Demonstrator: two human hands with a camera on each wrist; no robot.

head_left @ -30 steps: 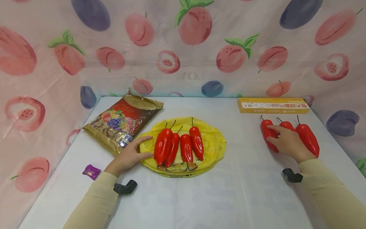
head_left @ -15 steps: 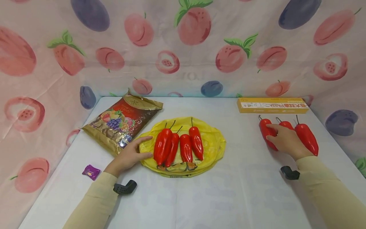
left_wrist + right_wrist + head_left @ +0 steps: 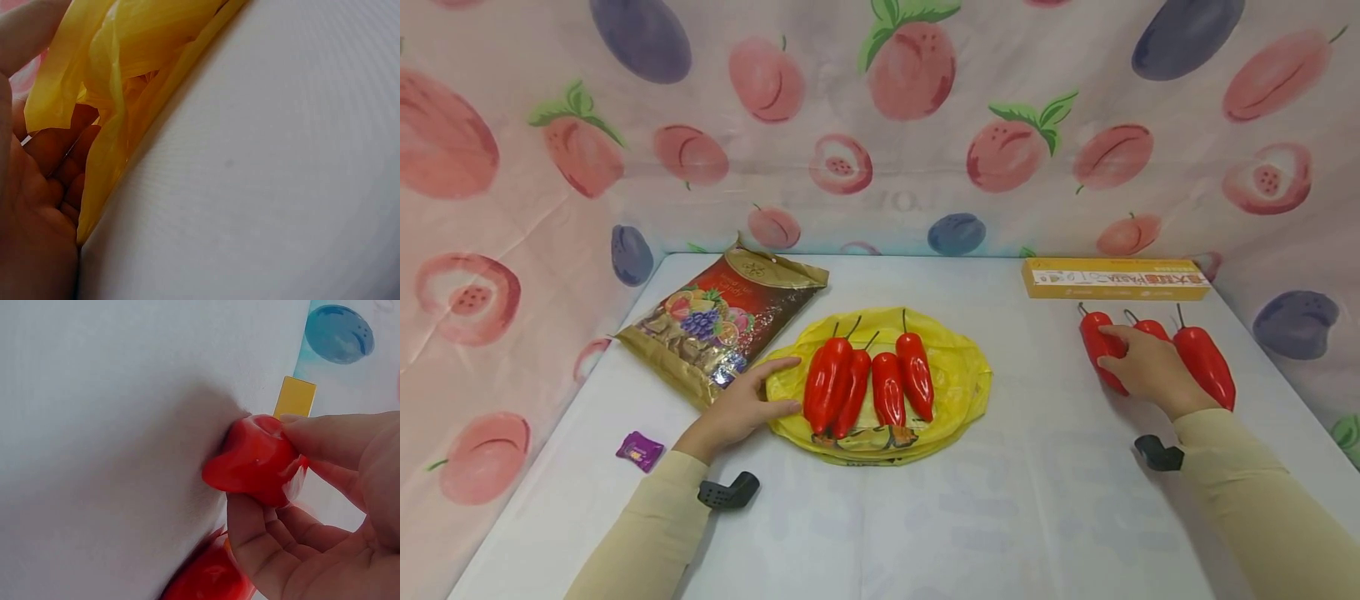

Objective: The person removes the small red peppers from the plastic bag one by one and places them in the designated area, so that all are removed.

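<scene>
In the head view several glossy red chili peppers lie on a flattened yellow plastic bag. My left hand rests at this bag's left edge, thumb and index finger spread over it. The left wrist view shows folds of the yellow plastic in front of its fingers. On the right, my right hand pinches the leftmost red chili pepper of a row of three between thumb and fingers, low over the table. The middle pepper is partly hidden behind this hand; another pepper lies to its right.
A yellow pasta box stands behind the right row of peppers. At the back left lies a gold and red candy bag, and a small purple wrapped candy sits left of my left forearm. Printed cloth walls border the white table.
My right hand, with the pepper in its fingers, has shifted very slightly to the left and then stayed in place. The left hand and the yellow bag have not moved.
</scene>
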